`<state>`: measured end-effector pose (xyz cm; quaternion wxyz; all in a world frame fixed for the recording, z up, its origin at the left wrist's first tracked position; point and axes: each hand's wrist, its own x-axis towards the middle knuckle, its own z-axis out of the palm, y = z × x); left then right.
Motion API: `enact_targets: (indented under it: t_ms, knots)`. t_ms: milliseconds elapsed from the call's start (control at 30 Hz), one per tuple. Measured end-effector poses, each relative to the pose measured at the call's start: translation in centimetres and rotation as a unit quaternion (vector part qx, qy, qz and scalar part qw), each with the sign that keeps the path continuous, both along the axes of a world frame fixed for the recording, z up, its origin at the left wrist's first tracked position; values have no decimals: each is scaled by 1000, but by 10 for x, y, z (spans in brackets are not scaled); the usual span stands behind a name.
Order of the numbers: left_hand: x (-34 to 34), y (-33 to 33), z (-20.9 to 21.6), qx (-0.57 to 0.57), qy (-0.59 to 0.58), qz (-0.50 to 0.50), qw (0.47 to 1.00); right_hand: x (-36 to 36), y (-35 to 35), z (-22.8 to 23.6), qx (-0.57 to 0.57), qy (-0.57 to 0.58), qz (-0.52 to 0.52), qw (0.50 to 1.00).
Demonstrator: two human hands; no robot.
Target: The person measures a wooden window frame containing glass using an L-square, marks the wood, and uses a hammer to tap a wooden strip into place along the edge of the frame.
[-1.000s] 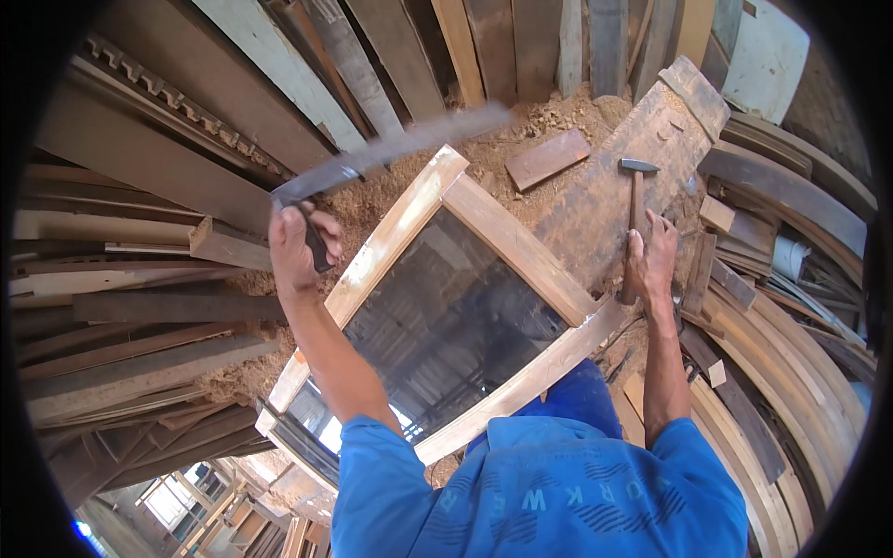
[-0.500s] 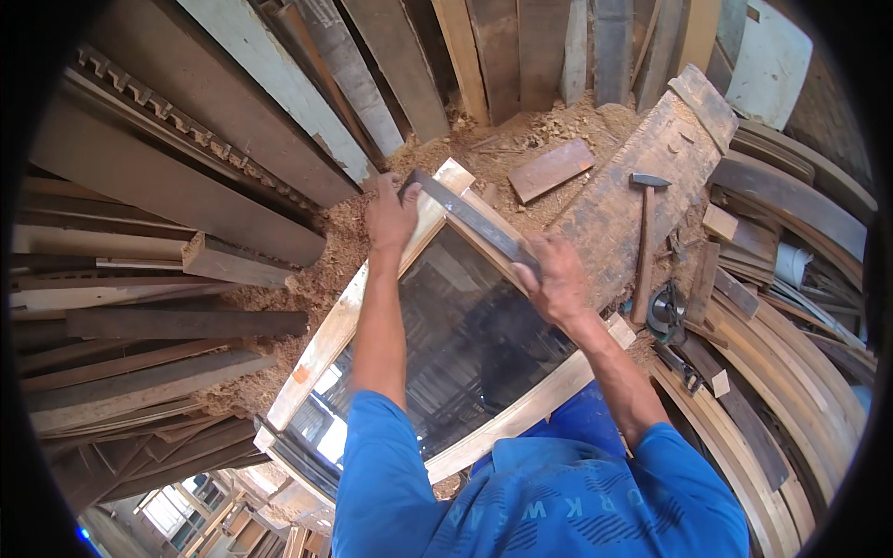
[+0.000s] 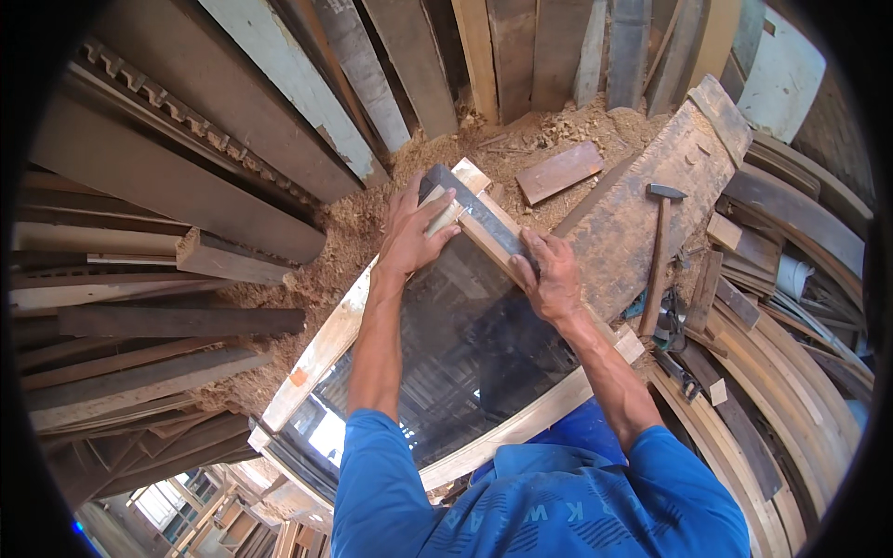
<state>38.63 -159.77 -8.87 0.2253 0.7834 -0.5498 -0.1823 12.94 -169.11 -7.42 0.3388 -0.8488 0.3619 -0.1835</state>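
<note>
A pale wooden frame (image 3: 326,344) with a dark, reflective panel (image 3: 465,353) inside it lies in front of me. Along its far rail runs a flat dark strip (image 3: 484,216). My left hand (image 3: 411,232) is at the frame's far left corner, thumb and forefinger bent round the pale wood beside the strip's end. At the strip's other end, my right hand (image 3: 553,279) has its fingers curled over the strip and the rail. The undersides of both grips are hidden.
A hammer (image 3: 660,251) rests on a worn plank (image 3: 642,223) at the right. Beyond the frame lies a reddish-brown wood block (image 3: 558,173) among sawdust (image 3: 446,149). Boards (image 3: 186,112) lean at the far side and left; curved wooden pieces (image 3: 772,400) are stacked right.
My left hand has shifted from the outer end of the strip to the frame's corner, its thumb and forefinger now spread round the wood. My right hand stays at the strip's other end.
</note>
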Motion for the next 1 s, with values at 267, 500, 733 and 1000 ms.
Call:
enact_targets:
  t_ms: [267,500,733,1000]
  knots:
    - [-2,-4,1,29,15,-7,999,3,-7,7,-13,27,-2,1000]
    - [-4,-10,9,49,27,-14,998,4,-9,9,0,18,-8,1000]
    - [-3,-10,7,53,32,-17,998,6,-10,11,13,22,-11,1000]
    - [-4,-15,8,57,29,-11,998,-21,-14,8,15,0,-64,998]
